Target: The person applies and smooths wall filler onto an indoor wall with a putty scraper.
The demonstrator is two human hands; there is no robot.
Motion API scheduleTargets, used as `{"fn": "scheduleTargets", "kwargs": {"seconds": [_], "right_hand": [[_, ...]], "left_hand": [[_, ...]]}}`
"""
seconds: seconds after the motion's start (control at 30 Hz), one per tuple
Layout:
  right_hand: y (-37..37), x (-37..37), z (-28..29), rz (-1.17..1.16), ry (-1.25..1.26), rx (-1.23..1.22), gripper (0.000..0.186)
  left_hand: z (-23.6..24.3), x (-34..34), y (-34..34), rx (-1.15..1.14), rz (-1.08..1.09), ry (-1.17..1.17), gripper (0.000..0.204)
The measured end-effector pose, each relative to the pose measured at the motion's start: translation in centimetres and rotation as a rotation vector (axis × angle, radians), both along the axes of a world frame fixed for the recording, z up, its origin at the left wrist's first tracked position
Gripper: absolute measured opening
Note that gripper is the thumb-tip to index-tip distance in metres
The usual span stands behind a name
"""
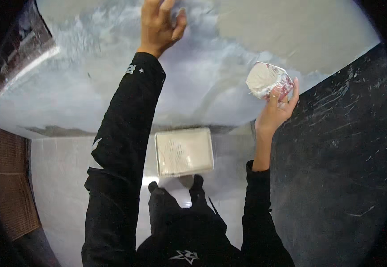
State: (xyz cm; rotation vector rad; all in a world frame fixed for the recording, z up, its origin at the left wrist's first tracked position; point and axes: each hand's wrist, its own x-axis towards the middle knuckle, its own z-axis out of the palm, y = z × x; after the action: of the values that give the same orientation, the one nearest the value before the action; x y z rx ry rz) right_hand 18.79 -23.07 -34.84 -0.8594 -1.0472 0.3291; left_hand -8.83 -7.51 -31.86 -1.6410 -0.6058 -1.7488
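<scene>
High at the top edge, my left hand reaches up in front of the smeared grey-white wall. Its fingers are bent and partly cut off by the frame, so whatever they grip is hidden. Farther right and lower, my right hand holds a small, putty-smeared white and red container by its lower right side, thumb in front. Cream paste fills its face, which is tilted toward me. Down by my feet stands a rectangular tub of smooth cream paste with ridged marks on its surface.
A dark, scratched panel runs along the right. At the upper left is a recessed opening with a white ledge. A brown woven panel stands at the left, beside the pale, shiny floor.
</scene>
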Motion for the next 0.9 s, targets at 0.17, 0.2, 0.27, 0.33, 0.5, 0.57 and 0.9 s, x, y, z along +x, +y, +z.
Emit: {"fn": "scheduleTargets", "kwargs": {"seconds": [0.17, 0.2, 0.27, 0.33, 0.5, 0.57, 0.9], "right_hand": [[-5.0, -1.9, -6.6, -0.111, -0.227, -0.186, 0.035], [-5.8, -2.1, -8.1, -0.106, -0.23, -0.237, 0.035], [-7.9, -2.7, -11.4, -0.112, -0.342, -0.369, 0.034], [-9.5, -3.1, -13.5, -0.082, -0.355, -0.511, 0.034], [-13.6, -1.7, -21.8, -0.085, -0.472, -0.785, 0.036], [-14.2, -0.5, -25.9, -0.05, -0.437, -0.848, 0.035], [-10.1, -5.3, -23.5, -0.07, -0.514, -1.121, 0.037]], "left_hand": [[-10.6, 0.4, -7.5, -0.366, -0.14, 0.043, 0.051], [-13.3, 0.2, -9.1, -0.475, -0.164, 0.042, 0.049], [-18.8, 0.0, -12.7, -0.586, -0.221, 0.024, 0.04], [-24.2, -0.5, -16.9, -0.888, -0.19, -0.054, 0.036], [-37.8, -1.7, -28.8, -1.369, -0.172, -0.223, 0.036], [-40.9, -2.0, -32.1, -1.506, -0.167, -0.288, 0.036], [-33.8, -4.7, -35.7, -1.986, -0.322, -0.928, 0.066]]}}
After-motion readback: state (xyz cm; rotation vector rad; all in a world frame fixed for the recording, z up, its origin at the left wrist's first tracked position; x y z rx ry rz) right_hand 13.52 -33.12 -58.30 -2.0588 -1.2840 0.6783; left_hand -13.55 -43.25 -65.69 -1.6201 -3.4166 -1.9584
